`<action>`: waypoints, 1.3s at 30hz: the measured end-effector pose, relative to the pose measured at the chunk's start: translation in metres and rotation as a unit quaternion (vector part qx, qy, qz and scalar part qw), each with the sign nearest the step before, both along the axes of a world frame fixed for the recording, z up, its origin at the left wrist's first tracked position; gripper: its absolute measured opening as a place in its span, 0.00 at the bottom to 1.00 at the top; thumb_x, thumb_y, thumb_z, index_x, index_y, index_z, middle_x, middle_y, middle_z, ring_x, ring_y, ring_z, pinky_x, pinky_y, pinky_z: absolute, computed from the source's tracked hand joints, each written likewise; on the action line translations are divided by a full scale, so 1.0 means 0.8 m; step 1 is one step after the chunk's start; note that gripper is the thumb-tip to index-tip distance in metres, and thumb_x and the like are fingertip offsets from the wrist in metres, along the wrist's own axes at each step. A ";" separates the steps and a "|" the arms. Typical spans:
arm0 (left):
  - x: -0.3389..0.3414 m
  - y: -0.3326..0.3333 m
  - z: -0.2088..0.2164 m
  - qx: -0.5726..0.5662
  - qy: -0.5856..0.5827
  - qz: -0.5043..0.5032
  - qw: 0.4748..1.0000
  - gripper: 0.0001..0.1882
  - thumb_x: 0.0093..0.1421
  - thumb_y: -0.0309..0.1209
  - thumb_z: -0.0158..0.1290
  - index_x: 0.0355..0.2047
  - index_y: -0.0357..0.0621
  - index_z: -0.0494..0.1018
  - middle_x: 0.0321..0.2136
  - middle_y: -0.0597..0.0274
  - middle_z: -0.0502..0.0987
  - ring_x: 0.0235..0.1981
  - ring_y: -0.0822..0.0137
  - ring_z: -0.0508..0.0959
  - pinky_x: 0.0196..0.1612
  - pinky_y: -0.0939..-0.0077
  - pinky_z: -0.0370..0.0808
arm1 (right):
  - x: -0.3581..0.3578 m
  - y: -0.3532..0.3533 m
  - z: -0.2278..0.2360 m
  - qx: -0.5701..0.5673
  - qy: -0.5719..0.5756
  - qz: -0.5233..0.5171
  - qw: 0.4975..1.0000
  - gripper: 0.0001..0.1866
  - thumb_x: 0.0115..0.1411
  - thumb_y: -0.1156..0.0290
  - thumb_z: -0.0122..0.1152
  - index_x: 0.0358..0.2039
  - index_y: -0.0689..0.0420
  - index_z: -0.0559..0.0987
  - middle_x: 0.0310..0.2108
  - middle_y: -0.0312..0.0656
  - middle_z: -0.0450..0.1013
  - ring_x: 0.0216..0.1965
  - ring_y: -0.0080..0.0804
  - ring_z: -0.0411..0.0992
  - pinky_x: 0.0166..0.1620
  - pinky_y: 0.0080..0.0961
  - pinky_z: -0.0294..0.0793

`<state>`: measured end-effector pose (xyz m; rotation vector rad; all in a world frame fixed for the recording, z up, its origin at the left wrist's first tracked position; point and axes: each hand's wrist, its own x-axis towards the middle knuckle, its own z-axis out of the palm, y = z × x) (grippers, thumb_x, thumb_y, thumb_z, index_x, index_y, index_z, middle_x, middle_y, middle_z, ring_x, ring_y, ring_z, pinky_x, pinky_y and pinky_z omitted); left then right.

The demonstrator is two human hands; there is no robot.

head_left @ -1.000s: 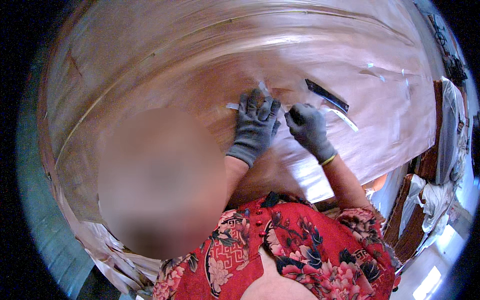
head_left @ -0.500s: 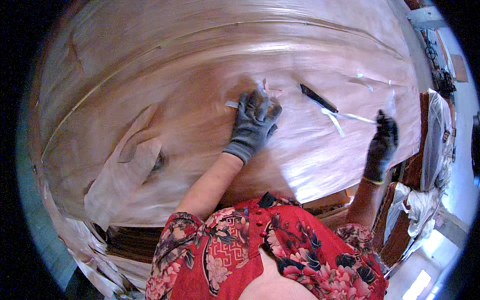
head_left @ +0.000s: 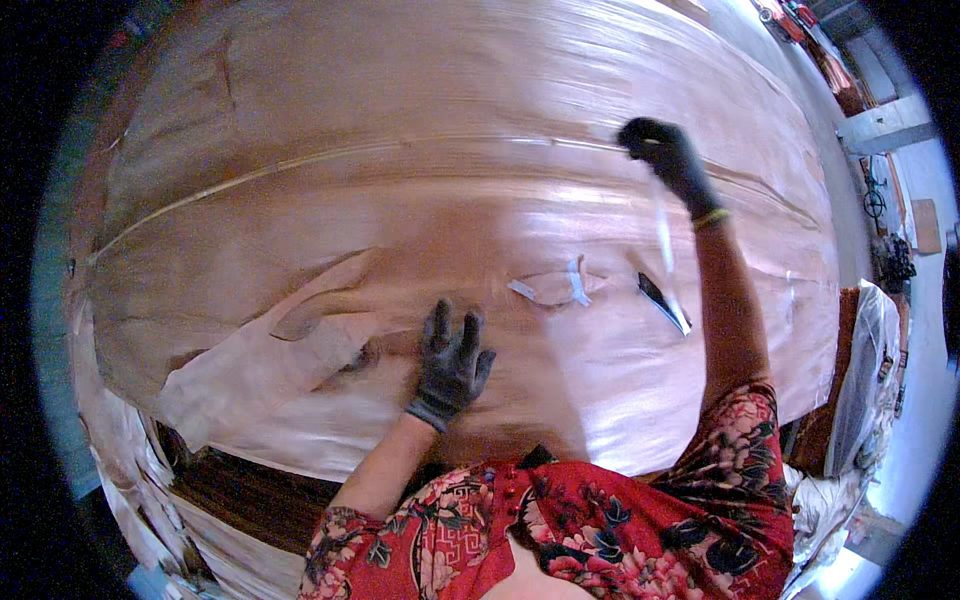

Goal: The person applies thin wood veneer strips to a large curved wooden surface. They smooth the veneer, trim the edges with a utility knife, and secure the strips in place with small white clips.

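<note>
Overhead, in the head view, a person in a red floral top (head_left: pixel 640 530) works across a broad, pinkish-brown sheet (head_left: pixel 400 215). The right hand (head_left: pixel 655 150), gloved, reaches far out with its fingers closed on the upper end of a white strip (head_left: pixel 664 230). The strip hangs toward the body, seemingly held high to draw it out straight; whether its lower end is fixed cannot be told. Just beside that lower end, nearer the body than the right hand, lies a slim black tool (head_left: pixel 663 303), probably set down there for easy reach. The left hand (head_left: pixel 450 365), also gloved, is spread wide and holds nothing; whether it presses the sheet is unclear. Beyond it and to its right, two short tape pieces (head_left: pixel 578 282) sit at a slit (head_left: pixel 548 290), apparently to keep the edges together. Left of the left hand, a loose flap (head_left: pixel 270 375) covers part of the sheet. The right forearm hides another stretch. Well to the right of the right hand stand a bicycle (head_left: pixel 873 200) and a film-wrapped stack (head_left: pixel 852 375).
</note>
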<state>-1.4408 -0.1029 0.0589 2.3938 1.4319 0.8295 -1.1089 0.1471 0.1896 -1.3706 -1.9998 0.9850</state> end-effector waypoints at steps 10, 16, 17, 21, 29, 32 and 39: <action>0.022 0.000 0.021 -0.004 -0.005 -0.038 0.999 0.29 0.53 0.38 0.53 0.54 0.41 0.62 0.51 0.50 0.65 0.59 0.41 0.57 0.56 0.44 0.57 | -0.091 -0.004 -0.047 0.173 -0.482 -0.028 0.859 0.17 0.47 0.49 0.61 0.27 0.48 0.79 0.27 0.40 0.76 0.33 0.39 0.74 0.35 0.39 0.67; 0.035 0.009 0.007 0.001 -0.009 -0.032 0.999 0.31 0.53 0.39 0.53 0.55 0.38 0.61 0.51 0.48 0.65 0.59 0.41 0.57 0.57 0.44 0.55 | 0.066 -0.104 -0.063 0.266 -0.271 -0.291 0.878 0.12 0.54 0.58 0.59 0.34 0.52 0.78 0.29 0.39 0.77 0.33 0.39 0.74 0.39 0.35 0.71; 0.033 0.010 -0.003 0.013 -0.014 -0.030 0.999 0.31 0.53 0.40 0.53 0.55 0.38 0.61 0.51 0.47 0.65 0.59 0.41 0.57 0.58 0.44 0.55 | 0.081 -0.139 -0.071 0.235 -0.327 -0.320 0.858 0.11 0.55 0.60 0.57 0.34 0.52 0.79 0.31 0.41 0.77 0.34 0.39 0.74 0.38 0.36 0.71; 0.035 0.024 -0.005 0.024 0.037 -0.013 0.999 0.32 0.54 0.42 0.51 0.55 0.37 0.61 0.51 0.47 0.65 0.59 0.42 0.57 0.58 0.45 0.54 | 0.131 -0.255 -0.143 0.093 -0.401 -0.323 0.852 0.11 0.54 0.61 0.55 0.34 0.53 0.77 0.34 0.48 0.73 0.37 0.47 0.71 0.38 0.42 0.70; 0.047 0.076 -0.032 0.057 0.028 -0.034 0.997 0.37 0.53 0.42 0.52 0.60 0.39 0.54 0.52 0.43 0.63 0.59 0.44 0.57 0.59 0.47 0.52 | 0.105 -0.253 -0.155 0.126 -0.450 -0.295 0.833 0.08 0.53 0.66 0.54 0.32 0.56 0.74 0.35 0.50 0.71 0.36 0.50 0.71 0.37 0.41 0.71; 0.047 0.094 -0.043 0.053 0.023 -0.038 0.998 0.37 0.52 0.42 0.53 0.59 0.39 0.55 0.53 0.44 0.63 0.59 0.44 0.57 0.59 0.48 0.53 | 0.086 -0.244 -0.146 0.025 -0.467 -0.283 0.838 0.09 0.50 0.67 0.56 0.30 0.57 0.72 0.32 0.50 0.70 0.35 0.53 0.70 0.38 0.44 0.70; 0.024 0.095 -0.062 0.052 -0.057 0.007 0.997 0.42 0.47 0.38 0.58 0.61 0.41 0.53 0.59 0.36 0.53 0.59 0.41 0.55 0.60 0.48 0.52 | 0.090 -0.251 -0.181 -0.064 -0.180 -0.351 0.916 0.17 0.49 0.65 0.51 0.37 0.62 0.71 0.27 0.47 0.72 0.28 0.39 0.71 0.31 0.34 0.70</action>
